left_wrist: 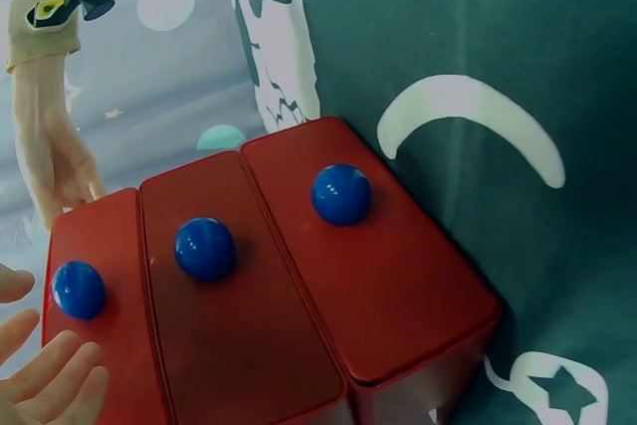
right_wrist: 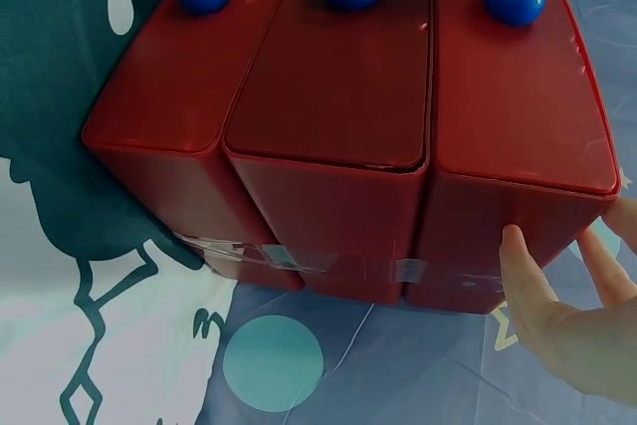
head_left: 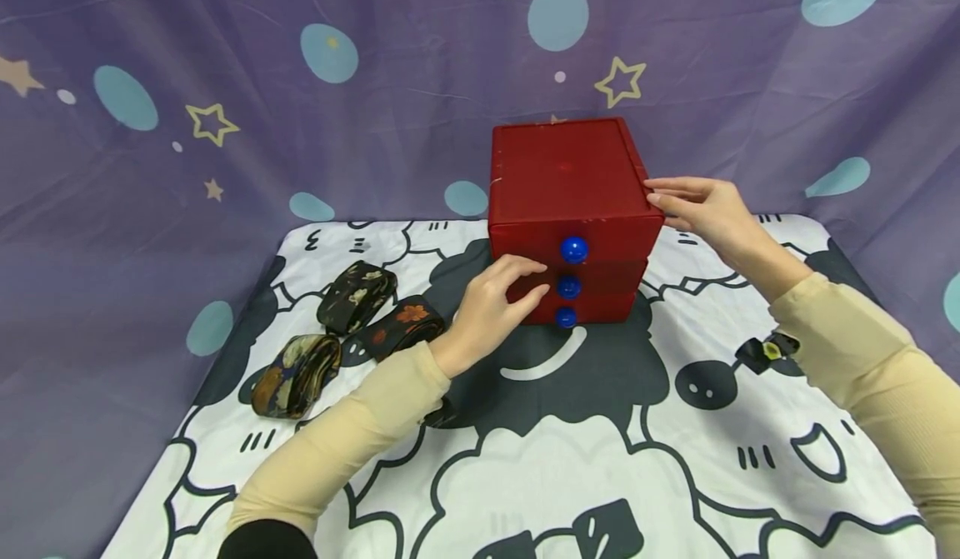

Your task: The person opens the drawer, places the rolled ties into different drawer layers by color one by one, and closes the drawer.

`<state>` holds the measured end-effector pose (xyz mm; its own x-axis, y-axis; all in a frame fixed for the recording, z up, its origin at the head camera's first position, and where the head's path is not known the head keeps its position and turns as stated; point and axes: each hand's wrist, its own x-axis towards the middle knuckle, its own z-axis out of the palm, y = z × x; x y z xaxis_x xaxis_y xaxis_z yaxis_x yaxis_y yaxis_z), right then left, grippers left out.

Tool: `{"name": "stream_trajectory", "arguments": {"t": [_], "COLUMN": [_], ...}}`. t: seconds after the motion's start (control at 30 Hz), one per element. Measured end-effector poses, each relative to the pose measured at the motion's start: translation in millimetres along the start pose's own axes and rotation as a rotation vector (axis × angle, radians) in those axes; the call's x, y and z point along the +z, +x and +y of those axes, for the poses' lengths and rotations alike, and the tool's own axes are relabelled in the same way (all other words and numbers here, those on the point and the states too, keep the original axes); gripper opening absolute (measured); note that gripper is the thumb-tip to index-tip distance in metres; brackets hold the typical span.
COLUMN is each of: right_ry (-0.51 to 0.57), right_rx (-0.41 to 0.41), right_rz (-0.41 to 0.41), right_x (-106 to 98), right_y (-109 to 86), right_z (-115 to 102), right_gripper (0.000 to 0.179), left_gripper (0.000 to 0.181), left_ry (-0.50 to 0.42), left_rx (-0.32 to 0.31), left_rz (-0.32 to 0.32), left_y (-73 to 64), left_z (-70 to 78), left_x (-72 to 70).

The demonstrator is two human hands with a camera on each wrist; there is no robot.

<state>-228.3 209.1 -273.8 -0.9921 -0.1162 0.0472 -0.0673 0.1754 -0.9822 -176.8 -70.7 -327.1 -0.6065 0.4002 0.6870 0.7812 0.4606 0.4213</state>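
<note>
A red box of three stacked drawers point(head_left: 566, 172), each with a round blue knob point(head_left: 574, 250) on its front, stands at the back of the table. My left hand point(head_left: 487, 309) is in front of the drawers, fingers relaxed and thumb apart, just left of the knobs; it holds nothing. In the left wrist view its fingertips are beside the top drawer's knob point(left_wrist: 79, 290). My right hand point(head_left: 712, 213) rests its extended fingers against the right side of the top drawer. The right wrist view shows a fingertip point(right_wrist: 513, 246) on that side wall. All three drawers appear pushed in.
Several folded strips of dark floral fabric point(head_left: 356, 296) lie left of the box, partly behind my left forearm. The tablecloth point(head_left: 540, 476) is black and white with cartoon prints. Behind the box hangs a purple curtain point(head_left: 420, 84) with stars and ovals.
</note>
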Motion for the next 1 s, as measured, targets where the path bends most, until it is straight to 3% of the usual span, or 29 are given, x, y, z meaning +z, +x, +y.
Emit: {"name": "stream_trajectory", "arguments": {"t": [0.23,0.47,1.0], "right_ry": [0.004,0.012,-0.043], "right_rx": [0.003,0.002,0.019], "right_rz": [-0.004,0.000,-0.004], "right_x": [0,-1,-1], "right_y": [-0.2,0.0,0.1], "right_z": [-1,-1,-1], "right_gripper": [0.051,0.050,0.054], "left_gripper": [0.023,0.025,0.029], "left_ry": [0.017,0.037,0.207], "left_rx": [-0.013,-0.050,0.010], "left_rz": [0.021,-0.011,-0.061], "left_y": [9.2,18.0,35.6], "left_z": [3.9,9.8,21.7], "left_x": [4.1,8.2,15.5]}}
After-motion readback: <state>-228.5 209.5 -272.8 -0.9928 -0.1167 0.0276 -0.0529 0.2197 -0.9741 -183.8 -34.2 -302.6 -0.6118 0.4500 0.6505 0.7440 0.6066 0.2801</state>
